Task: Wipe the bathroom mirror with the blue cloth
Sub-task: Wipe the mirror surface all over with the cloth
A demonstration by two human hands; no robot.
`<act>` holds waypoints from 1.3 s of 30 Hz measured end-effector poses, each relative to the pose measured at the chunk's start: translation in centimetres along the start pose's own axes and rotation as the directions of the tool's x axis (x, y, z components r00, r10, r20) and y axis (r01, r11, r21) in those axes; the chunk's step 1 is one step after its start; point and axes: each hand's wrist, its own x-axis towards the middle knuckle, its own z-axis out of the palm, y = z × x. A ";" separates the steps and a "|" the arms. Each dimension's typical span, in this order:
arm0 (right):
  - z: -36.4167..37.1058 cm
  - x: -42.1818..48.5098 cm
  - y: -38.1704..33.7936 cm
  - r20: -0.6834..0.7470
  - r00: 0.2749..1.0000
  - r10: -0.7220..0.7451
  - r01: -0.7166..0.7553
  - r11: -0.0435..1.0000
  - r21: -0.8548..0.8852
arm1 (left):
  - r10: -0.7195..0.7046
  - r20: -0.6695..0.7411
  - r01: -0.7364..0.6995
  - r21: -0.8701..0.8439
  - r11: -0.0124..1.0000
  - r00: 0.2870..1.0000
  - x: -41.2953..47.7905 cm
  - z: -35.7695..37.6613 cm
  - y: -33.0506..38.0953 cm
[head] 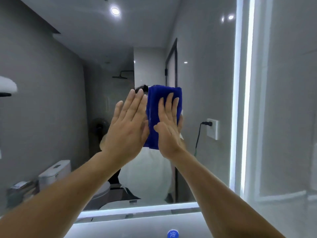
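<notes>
Pressing blue cloth (long axis vertical) to mirror, right hand fingers straight, left hand flat

left hand: bare | right hand: bare | top: white, reflected

Bathroom: mirror, reflected toilet, shower head

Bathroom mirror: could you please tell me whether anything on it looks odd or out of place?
One thing: the bare left hand seems flat against the backlit bathroom mirror beside the folded blue cloth under the right hand, which could leave smudges.
</notes>
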 end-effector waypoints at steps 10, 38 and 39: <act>-5.0 -0.9 0.4 0.251 0.962 0.105 -0.259 0.634 0.729 | -0.015 0.056 0.023 -0.136 0.990 0.998 1.7 2.6 6.1; -11.2 9.4 -2.9 -0.360 0.918 -0.164 0.019 0.927 -0.373 | 0.086 -0.157 -0.043 0.254 0.966 0.984 15.7 0.5 -3.3; -11.4 9.3 -2.8 -0.372 0.913 -0.165 0.019 0.930 -0.367 | 0.116 -0.146 -0.076 0.250 0.965 0.982 14.2 1.2 -3.2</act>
